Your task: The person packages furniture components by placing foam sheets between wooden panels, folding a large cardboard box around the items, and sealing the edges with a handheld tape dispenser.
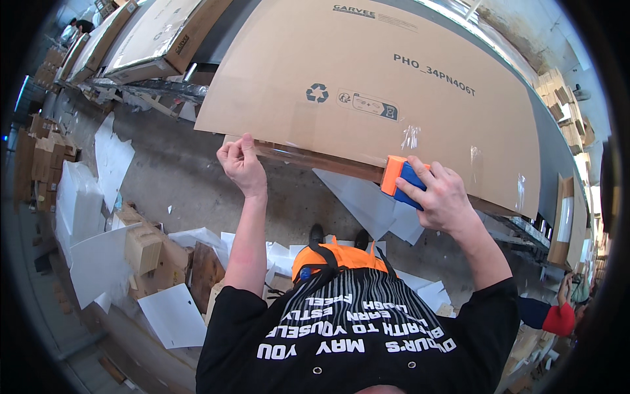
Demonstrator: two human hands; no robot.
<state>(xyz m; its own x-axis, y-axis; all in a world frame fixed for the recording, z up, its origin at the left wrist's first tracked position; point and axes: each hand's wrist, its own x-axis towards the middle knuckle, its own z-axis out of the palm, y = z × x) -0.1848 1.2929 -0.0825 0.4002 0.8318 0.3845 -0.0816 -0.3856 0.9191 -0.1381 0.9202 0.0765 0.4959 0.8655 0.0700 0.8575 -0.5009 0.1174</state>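
Observation:
A large flat brown carton (275, 59) lies in front of me, its long near edge toward my body. At the left part of that edge, my left hand (243, 164) is closed, thumb and curled fingers at the cardboard rim; what they pinch is hidden. Farther right, my right hand (446, 200) grips an orange-and-blue tape dispenser (396, 177) against the carton's near side. Between the two hands a shiny strip (308, 156) runs along that side. Glossy pieces of clear tape (411, 136) show on the carton's top near the dispenser and farther right.
More flat cartons (147, 39) lie on a roller conveyor (190, 88) at far left. White sheets (174, 315) and cardboard scraps (143, 249) litter the floor on the left. A person in a red sleeve (559, 318) stands at the right; stacked cardboard (563, 98) is beyond.

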